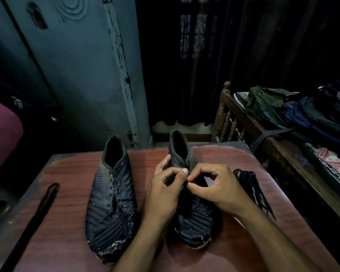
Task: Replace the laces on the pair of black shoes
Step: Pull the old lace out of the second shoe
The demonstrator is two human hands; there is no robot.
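Observation:
Two worn black shoes stand on a reddish wooden table [67, 193], toes toward me. The left shoe [111, 203] has bare eyelets and no lace. Over the lacing area of the right shoe [192, 218] both my hands meet. My left hand [165, 191] holds the shoe's side, its thumb and forefinger pinched at the eyelets. My right hand [216, 189] pinches something small there, fingertip to thumb; what it pinches is too dark to make out. A black lace [37, 216] lies stretched along the table's left edge. A loose bundle of black laces [253, 189] lies right of the right shoe.
A wooden bed frame [226, 118] with piled clothes and bags [302, 114] stands close on the right. A grey-blue metal cupboard [77, 75] rises behind the table on the left. Dark curtains [204, 55] hang at the back. A maroon object [2, 134] sits far left.

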